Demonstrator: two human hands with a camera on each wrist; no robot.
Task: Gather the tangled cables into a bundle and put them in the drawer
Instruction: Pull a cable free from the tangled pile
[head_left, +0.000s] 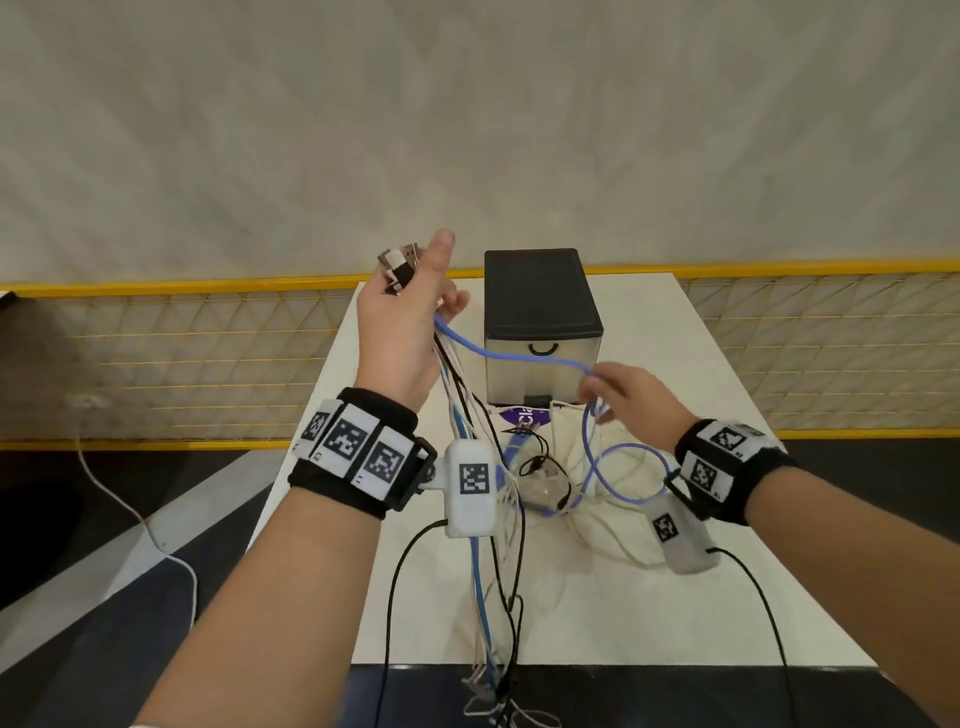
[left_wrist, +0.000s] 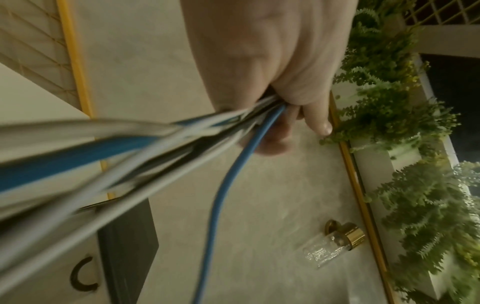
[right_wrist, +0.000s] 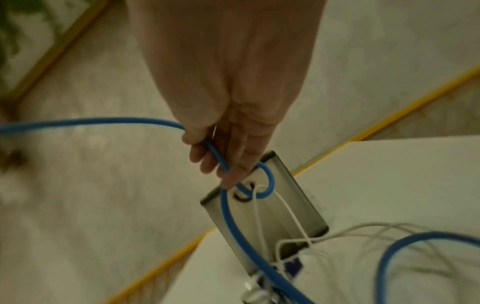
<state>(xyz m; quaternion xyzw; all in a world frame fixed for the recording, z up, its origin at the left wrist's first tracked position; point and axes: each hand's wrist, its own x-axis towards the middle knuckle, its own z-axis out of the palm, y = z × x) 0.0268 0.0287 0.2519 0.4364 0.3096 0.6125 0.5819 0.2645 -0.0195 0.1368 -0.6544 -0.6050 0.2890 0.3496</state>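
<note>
Left of the drawer unit (head_left: 540, 325), a bundle of cables (head_left: 470, 415) is gripped in the raised left hand (head_left: 402, 317) and hangs below. In front of it, the blue cable (head_left: 519, 356) is pinched by the lower right hand (head_left: 631, 400).

We count two bare hands, the left hand (head_left: 402, 317) and the right hand (head_left: 631, 402), each above one black wristband carrying square coded markers. We count one small plastic drawer unit with a black top (head_left: 537, 291), showing one curved black handle (head_left: 540, 349), on one white table (head_left: 675, 597). One thick blue cable (head_left: 511, 355) spans both hands; the thinner white and black cables (head_left: 457, 395) are too tangled to count.
</note>
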